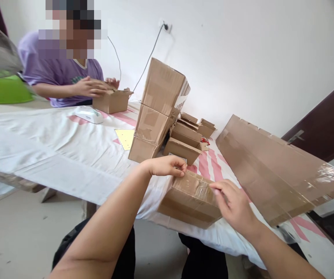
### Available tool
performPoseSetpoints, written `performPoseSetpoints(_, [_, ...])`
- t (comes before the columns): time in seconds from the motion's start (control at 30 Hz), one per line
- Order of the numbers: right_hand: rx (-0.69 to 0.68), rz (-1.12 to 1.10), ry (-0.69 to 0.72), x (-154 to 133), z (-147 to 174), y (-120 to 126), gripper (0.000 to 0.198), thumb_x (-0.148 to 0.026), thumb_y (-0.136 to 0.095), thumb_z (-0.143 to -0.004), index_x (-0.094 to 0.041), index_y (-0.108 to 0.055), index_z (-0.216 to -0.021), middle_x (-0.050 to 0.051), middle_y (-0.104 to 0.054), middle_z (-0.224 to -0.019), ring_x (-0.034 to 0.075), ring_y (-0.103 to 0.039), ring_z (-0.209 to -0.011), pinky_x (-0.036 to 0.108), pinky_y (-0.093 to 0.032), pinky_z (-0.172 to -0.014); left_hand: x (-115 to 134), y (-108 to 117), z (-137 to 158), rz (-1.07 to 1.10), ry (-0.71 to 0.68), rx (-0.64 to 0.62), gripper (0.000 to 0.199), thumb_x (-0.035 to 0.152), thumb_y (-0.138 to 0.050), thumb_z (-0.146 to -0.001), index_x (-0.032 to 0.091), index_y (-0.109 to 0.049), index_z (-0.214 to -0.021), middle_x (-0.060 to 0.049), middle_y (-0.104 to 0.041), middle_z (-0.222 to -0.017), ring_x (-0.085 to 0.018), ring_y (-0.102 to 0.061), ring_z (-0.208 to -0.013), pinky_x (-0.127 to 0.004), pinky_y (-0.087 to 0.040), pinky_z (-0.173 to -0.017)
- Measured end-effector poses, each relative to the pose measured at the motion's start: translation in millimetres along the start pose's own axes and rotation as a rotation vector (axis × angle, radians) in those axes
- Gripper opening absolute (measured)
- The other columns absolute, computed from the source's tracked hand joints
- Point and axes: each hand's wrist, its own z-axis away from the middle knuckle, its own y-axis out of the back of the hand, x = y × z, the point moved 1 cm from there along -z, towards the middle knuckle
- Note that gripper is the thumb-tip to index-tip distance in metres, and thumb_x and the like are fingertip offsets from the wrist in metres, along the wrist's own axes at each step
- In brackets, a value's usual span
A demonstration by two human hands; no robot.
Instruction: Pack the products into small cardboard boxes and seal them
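A small brown cardboard box (188, 207) sits at the table's near edge in front of me, with shiny clear tape (196, 186) across its top. My left hand (169, 166) is at the box's far left corner, fingers curled and thumb pressed to them. At the right end of the top, my right hand (235, 205) has thumb and forefinger pinched together, touching the box's edge by the tape. Whatever lies between the fingertips of either hand is too small to make out.
Left of the box stands a stack of taped cardboard boxes (149, 122). Open boxes (181, 145) sit behind it. A large cardboard sheet (271, 170) leans at the right. Across the table (53, 143), a person in purple (59, 77) handles another box (111, 101) near a white device (89, 114).
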Motion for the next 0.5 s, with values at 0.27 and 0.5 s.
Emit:
performPoseSetpoints(0.27, [-0.083,0.179,-0.012,-22.9,-46.7,-55.5,0.013,-0.013,-0.052,-0.085,-0.020,-0.054,-0.074,0.004,-0.059,-0.076,0.019,-0.055,-0.071,0.031,-0.043,-0.063,-4.9,-1.6,-1.8,0.076,0.016,-0.009,0.014,0.030,-0.060,-0.077,0.016,-0.058,-0.077,0.002,-0.057,-0.074,-0.013,-0.050,-0.072,-0.025,-0.039,-0.069])
performPoseSetpoints(0.5, [-0.097,0.178,0.141,-34.6,-29.2,-51.5,0.015,-0.011,-0.042,-0.086,-0.021,-0.047,-0.076,0.003,-0.053,-0.074,0.018,-0.048,-0.067,0.031,-0.037,-0.061,-0.6,-4.6,-3.6,0.097,0.005,-0.064,0.011,0.026,-0.067,-0.073,0.016,-0.061,-0.073,0.002,-0.062,-0.072,-0.013,-0.055,-0.071,-0.024,-0.042,-0.069])
